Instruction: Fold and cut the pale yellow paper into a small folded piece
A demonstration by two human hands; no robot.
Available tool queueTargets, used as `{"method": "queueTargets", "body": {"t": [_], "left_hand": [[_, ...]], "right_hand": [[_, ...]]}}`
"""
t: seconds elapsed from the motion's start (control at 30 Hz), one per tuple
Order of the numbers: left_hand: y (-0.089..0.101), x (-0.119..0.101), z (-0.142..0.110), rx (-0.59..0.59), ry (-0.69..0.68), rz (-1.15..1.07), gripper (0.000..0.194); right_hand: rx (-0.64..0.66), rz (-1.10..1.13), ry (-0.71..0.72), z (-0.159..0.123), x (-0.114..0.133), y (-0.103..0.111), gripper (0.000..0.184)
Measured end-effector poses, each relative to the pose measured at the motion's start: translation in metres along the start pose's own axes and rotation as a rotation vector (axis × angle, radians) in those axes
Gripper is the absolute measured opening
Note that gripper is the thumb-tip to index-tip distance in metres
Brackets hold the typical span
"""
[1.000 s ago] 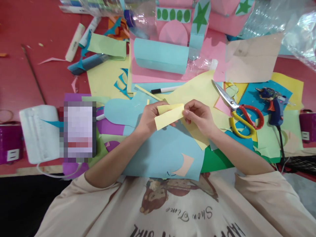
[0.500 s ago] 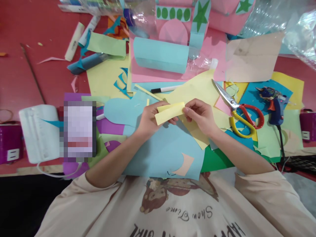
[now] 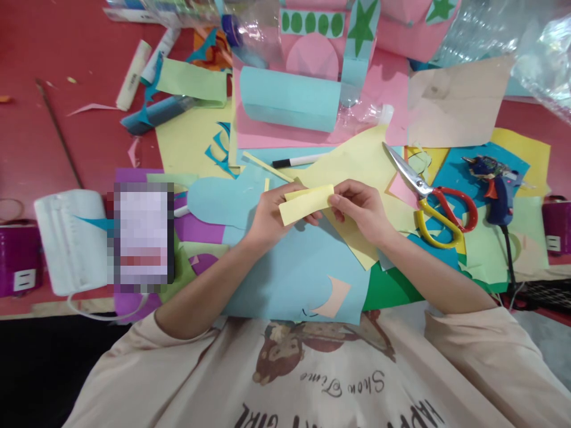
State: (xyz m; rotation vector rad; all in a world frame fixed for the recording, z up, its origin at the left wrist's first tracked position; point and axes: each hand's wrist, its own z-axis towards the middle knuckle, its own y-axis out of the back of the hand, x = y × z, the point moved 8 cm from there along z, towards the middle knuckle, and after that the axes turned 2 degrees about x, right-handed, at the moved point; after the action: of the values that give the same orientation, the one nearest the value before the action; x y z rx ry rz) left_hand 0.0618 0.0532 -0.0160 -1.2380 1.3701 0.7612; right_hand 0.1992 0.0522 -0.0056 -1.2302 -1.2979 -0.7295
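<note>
A folded strip of yellow paper (image 3: 306,205) is held between my two hands, its loose ends pointing left. My left hand (image 3: 274,214) is closed around it from behind, with most of its fingers hidden by the paper. At the folded right end, my right hand (image 3: 357,208) pinches the strip between thumb and fingers. Beneath the hands lie a light blue sheet (image 3: 285,273) and a larger yellow sheet (image 3: 357,160). Scissors (image 3: 423,190) with one red and one yellow handle rest right of my right hand, blades open.
A blue glue gun (image 3: 499,196) lies at the right, its cord running toward the front edge. A light blue paper roll (image 3: 289,98) and a marker (image 3: 298,160) lie beyond the hands. At left are a phone (image 3: 143,238) and a white cabled case (image 3: 74,241).
Almost nothing differs. The yellow strip stays in both hands, and my right hand has shifted very slightly.
</note>
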Motion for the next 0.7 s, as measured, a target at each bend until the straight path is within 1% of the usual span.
{"method": "queueTargets", "body": {"t": [0.17,0.23,0.37,0.4,0.47,0.53,0.6,0.7], "left_hand": [[0.002,0.004,0.001,-0.008,0.022,0.003,0.043],[0.003,0.002,0.001,-0.029,-0.006,0.022,0.045],[0.009,-0.003,0.0,-0.069,-0.09,-0.009,0.06],[0.01,-0.004,0.0,-0.073,-0.105,-0.014,0.06],[0.01,-0.007,0.0,-0.088,-0.137,0.015,0.054],[0.011,-0.011,0.0,-0.129,-0.159,0.088,0.049],[0.012,-0.014,0.001,-0.173,-0.156,0.15,0.047],[0.011,-0.016,0.0,-0.208,-0.155,0.17,0.042]], "right_hand": [[-0.046,-0.037,0.002,0.001,0.0,0.004,0.028],[-0.072,-0.053,0.012,0.001,0.001,0.007,0.028],[-0.11,-0.085,0.026,0.0,0.001,0.012,0.029],[-0.117,-0.095,0.026,-0.001,0.001,0.013,0.029],[-0.128,-0.11,0.023,-0.001,0.001,0.013,0.029],[-0.136,-0.118,0.021,-0.001,0.001,0.014,0.029],[-0.143,-0.12,0.022,-0.002,0.001,0.014,0.029],[-0.14,-0.114,0.028,-0.002,0.002,0.014,0.029]]}}
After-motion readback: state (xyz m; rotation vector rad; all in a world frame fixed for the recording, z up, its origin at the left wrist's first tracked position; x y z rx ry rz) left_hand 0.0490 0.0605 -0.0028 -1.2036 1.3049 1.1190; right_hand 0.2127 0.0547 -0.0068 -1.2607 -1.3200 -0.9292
